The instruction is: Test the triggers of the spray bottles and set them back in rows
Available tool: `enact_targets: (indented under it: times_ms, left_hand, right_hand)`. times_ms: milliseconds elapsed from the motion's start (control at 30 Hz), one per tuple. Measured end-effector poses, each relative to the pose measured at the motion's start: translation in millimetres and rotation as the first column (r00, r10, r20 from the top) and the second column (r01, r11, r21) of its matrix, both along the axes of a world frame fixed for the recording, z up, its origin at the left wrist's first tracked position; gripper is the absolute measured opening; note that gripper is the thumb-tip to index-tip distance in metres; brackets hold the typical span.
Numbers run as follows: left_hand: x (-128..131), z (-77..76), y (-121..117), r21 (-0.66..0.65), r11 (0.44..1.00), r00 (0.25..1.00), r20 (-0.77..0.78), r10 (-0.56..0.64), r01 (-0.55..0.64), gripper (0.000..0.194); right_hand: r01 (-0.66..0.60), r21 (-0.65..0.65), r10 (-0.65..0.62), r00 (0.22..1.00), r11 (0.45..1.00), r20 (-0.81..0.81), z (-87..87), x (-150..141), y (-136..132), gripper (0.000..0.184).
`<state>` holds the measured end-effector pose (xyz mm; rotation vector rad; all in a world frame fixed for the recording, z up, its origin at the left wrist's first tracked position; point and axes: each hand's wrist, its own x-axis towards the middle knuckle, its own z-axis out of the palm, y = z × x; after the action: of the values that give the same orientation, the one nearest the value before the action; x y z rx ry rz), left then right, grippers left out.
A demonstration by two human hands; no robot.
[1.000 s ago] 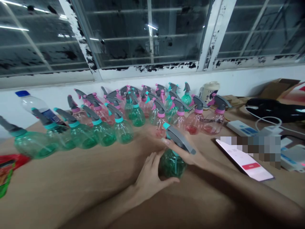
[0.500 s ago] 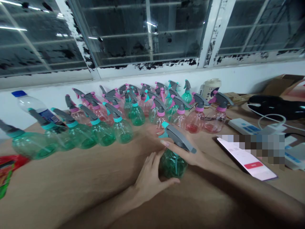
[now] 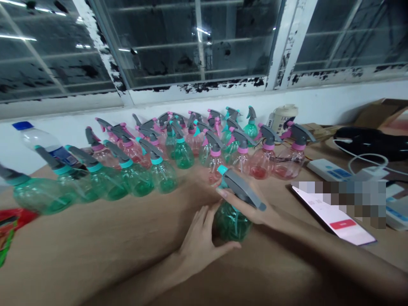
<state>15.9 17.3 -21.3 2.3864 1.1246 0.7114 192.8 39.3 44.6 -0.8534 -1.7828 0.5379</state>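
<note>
The right hand [image 3: 259,216] is wrapped around the neck of a green spray bottle [image 3: 234,224], roughly upright on the tabletop [image 3: 127,229]; the left hand [image 3: 197,242] spreads in a wide C around its lower left side. Pink and green bottles [image 3: 165,178] stand beyond. Versus 0.5 seconds ago, the hold matches; the phone [image 3: 328,212] appears slightly farther right.

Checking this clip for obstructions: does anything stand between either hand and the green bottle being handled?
Nothing visible does. The left hand curves around the lower left of the green bottle; the right hand wraps its neck. A pink-collared bottle stands beyond, not between.
</note>
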Motion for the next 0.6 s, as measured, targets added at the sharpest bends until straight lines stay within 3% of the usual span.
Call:
enact_targets:
  times_ms: [233,367,600]
  left_hand:
    - [0.5,0.8,-1.1,0.039,0.999,1.0,0.013,-0.012,0.012,0.084]
    - [0.1,0.0,-1.3,0.035,0.999,1.0,0.008,-0.006,0.005,0.084]
    - [0.3,-1.1,-1.9,0.032,0.999,1.0,0.018,-0.002,0.002,0.087]
  right_hand:
    - [0.045,0.007,-0.046,0.998,0.999,0.054,2.2,-1.4,-1.5,0.016]
    - [0.004,-0.019,-0.004,1.0,1.0,-0.005,2.7,-1.2,-2.6,0.007]
    - [0.005,-0.059,-0.009,0.997,0.998,-0.071,-5.5,-1.3,-7.4,0.019]
